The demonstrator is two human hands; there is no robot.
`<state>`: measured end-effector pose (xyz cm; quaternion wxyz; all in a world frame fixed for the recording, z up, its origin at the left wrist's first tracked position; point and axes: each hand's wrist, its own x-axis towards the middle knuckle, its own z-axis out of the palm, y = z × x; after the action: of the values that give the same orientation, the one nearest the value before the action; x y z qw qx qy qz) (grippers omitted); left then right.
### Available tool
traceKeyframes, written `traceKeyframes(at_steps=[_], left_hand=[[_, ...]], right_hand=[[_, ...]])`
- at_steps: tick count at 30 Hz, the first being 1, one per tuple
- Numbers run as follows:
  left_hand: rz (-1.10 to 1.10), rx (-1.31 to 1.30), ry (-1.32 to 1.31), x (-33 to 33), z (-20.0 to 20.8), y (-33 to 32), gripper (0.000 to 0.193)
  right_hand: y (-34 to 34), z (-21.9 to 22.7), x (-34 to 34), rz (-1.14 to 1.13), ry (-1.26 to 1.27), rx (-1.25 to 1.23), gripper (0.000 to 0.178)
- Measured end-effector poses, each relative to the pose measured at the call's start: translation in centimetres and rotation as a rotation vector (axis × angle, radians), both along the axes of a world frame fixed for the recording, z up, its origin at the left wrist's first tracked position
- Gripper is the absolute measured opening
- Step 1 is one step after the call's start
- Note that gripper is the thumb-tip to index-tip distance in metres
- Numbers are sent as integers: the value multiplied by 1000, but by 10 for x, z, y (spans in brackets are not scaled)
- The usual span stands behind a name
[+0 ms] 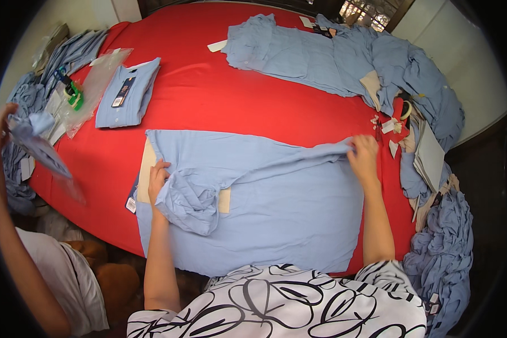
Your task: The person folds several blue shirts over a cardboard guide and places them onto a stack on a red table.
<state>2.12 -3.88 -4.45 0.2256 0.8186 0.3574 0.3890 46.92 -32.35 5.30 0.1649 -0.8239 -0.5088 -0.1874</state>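
One red-covered table (191, 84) fills most of the space before me. A single pale blue garment (298, 225) is spread across its near side, directly before the person. One long heap of blue garments (343, 59) lies along the far right, and one folded shirt (136, 101) sits at far left. At the left edge one co-worker's arm (5, 208) reaches in. I count one green tape dispenser (76, 98) and one tape roll (407, 110).

The spread garment is broad and flat toward the person, with a long crease running across to the right and a bunched bundle of cloth by the left forearm. Two cream card patches show, plus one dark tag at its left edge. The right hand (364, 159) pinches the garment's far right corner. The left hand (159, 176) has bent fingers at its left end, beside the cream card; whether they grip, I cannot tell.
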Motion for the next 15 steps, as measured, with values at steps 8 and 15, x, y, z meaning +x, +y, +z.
traceKeyframes(at_steps=[8, 15], left_hand=[[-148, -132, 153, -8, 28, -1, 28], [-155, -84, 431, -22, 33, -6, 54]], right_hand=[[-114, -8, -63, -349, 292, -218, 36], [-29, -79, -31, -376, 252, -197, 58]])
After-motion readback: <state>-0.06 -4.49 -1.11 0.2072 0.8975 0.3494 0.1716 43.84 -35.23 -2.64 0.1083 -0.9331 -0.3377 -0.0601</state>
